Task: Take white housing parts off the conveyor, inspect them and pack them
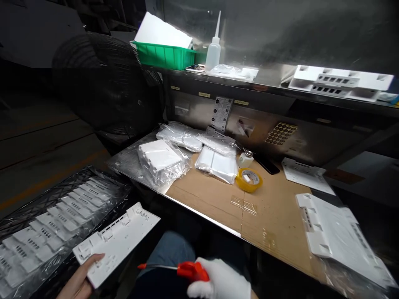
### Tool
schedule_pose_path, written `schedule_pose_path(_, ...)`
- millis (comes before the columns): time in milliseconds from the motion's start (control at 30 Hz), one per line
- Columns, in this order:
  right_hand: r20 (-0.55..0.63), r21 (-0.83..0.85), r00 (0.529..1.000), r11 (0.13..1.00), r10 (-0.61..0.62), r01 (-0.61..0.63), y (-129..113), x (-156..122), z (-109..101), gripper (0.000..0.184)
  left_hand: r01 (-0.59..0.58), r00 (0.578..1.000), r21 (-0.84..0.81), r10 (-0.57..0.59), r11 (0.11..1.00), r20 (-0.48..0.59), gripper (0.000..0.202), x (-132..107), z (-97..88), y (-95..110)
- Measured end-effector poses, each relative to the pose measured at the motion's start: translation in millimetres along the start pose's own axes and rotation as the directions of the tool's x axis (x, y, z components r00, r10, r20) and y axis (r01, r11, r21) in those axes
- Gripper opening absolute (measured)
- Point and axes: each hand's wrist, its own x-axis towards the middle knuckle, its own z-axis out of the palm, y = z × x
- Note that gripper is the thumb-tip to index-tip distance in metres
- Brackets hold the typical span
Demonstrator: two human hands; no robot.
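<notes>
Right hand (222,278), in one white glove, is clamped round one red tool (190,270), whose thin shaft runs out to its left and ends in an orange tip. Left hand (77,278), bare, grips one white panel (120,243) by its near end, thumb on the upper face; the panel tilts away ahead of that hand, and its far end stands clear of the bench. One denim knee (177,247) shows between the hands. Left of the left hand, a row of about ten white parts (51,232) lies under clear film; the exact count is hard to tell. Ahead of the right hand, cardboard (202,199) covers part of the bench; on it sits one yellow tape roll (247,187), with one small jar (246,158) and one dark phone (266,163) just behind. Ahead and left of that hand are one bagged stack (162,155) and about three film bundles (216,162); ahead and right, two white pieces (339,228) lie apart. Farther, beyond both hands, a shelf (264,84) bears one green bin (165,56) and one squeeze bottle (213,55). One fan (109,83) stands far ahead of the left hand.
</notes>
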Motion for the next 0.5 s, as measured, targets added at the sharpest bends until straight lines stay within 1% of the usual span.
schedule_pose_path(33,-0.052,-0.145,0.997,0.987,0.064,-0.070,-10.8,3.1,4.9,0.059,0.024,1.000,-0.049,-0.024,0.999,0.002,0.075,0.4,5.3,-2.9)
schedule_pose_path(67,-0.086,-0.247,0.990,0.960,0.114,-0.132,-19.1,4.9,8.8,0.055,0.042,0.999,-0.085,-0.041,0.995,0.007,0.076,2.1,10.3,-6.3)
schedule_pose_path(100,-0.093,-0.307,0.984,0.936,0.149,-0.171,-24.8,5.8,11.3,0.052,0.046,0.999,-0.095,-0.046,0.994,0.011,0.072,4.8,14.3,-9.8)
schedule_pose_path(133,-0.083,-0.335,0.983,0.924,0.167,-0.185,-28.1,5.8,12.2,0.050,0.022,1.000,-0.069,-0.022,0.997,0.009,0.065,7.8,17.2,-12.9)
schedule_pose_path(167,-0.069,-0.345,0.983,0.920,0.171,-0.184,-29.2,5.3,11.7,0.048,-0.027,1.000,-0.008,0.027,1.000,0.008,0.056,10.7,18.8,-15.2)
schedule_pose_path(200,-0.065,-0.344,0.984,0.922,0.165,-0.178,-28.5,4.5,9.8,0.047,-0.103,0.995,0.089,0.102,0.991,0.018,0.046,12.7,19.4,-16.2)
schedule_pose_path(233,-0.077,-0.334,0.985,0.927,0.153,-0.170,-26.2,3.6,7.0,0.046,-0.215,0.977,0.216,0.207,0.952,0.057,0.038,13.8,19.3,-15.9)
schedule_pose_path(267,-0.098,-0.319,0.986,0.934,0.136,-0.161,-22.8,2.6,3.7,0.046,-0.356,0.935,0.356,0.327,0.864,0.140,0.033,13.8,19.0,-14.5)
schedule_pose_path(300,-0.117,-0.292,0.986,0.945,0.119,-0.148,-18.6,1.6,0.3,0.046,-0.507,0.862,0.473,0.434,0.720,0.262,0.030,13.1,18.7,-12.2)
schedule_pose_path(333,-0.120,-0.251,0.987,0.959,0.108,-0.135,-14.1,0.6,-3.0,0.045,-0.643,0.764,0.537,0.503,0.546,0.403,0.031,12.2,18.6,-9.5)
schedule_pose_path(367,-0.102,-0.200,0.990,0.973,0.095,-0.114,-9.7,-0.5,-5.9,0.044,-0.745,0.661,0.548,0.531,0.381,0.529,0.036,11.5,18.9,-6.8)
schedule_pose_path(400,-0.083,-0.153,0.993,0.984,0.081,-0.093,-5.7,-1.6,-8.2,0.043,-0.814,0.568,0.521,0.539,0.256,0.622,0.043,11.7,19.3,-4.7)
schedule_pose_path(433,-0.080,-0.124,0.994,0.989,0.073,-0.082,-2.5,-2.6,-10.0,0.043,-0.852,0.501,0.492,0.546,0.178,0.672,0.048,13.0,19.7,-3.3)
schedule_pose_path(467,-0.093,-0.117,0.993,0.990,0.072,-0.083,-0.3,-3.6,-11.2,0.043,-0.863,0.478,0.483,0.552,0.151,0.683,0.049,15.5,19.8,-2.7)
schedule_pose_path(500,-0.116,-0.128,0.990,0.988,0.075,-0.090,0.9,-4.4,-12.0,0.043,-0.854,0.493,0.493,0.563,0.167,0.664,0.047,19.0,19.5,-2.9)
